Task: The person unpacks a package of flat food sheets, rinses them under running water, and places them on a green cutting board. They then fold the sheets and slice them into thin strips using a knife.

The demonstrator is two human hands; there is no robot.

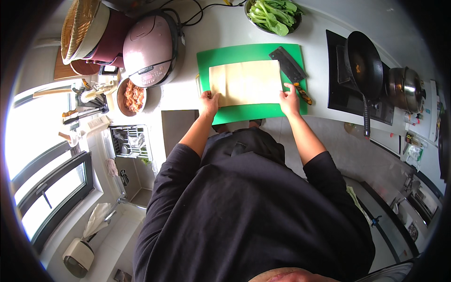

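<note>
A pale yellow folded sheet of food [245,83], which looks like tofu skin, lies on a green cutting board [246,53]. At its near left corner my left hand [209,104] grips the edge between thumb and fingers. My right hand [290,102] is at the near right corner, thumb against the sheet's edge and index finger raised apart from it. Whether its other fingers pinch the sheet is hidden. A dark-bladed cleaver [287,63] rests on the board's right side, its patterned handle close beyond my right hand.
A bowl of leafy greens [275,16] stands behind the board. To the left are a rice cooker [151,49] and a bowl of raw meat pieces [134,98]. A wok [364,65] sits on the cooktop [333,70] at right, beside a steel pot [405,90]. The sink [135,176] is at lower left.
</note>
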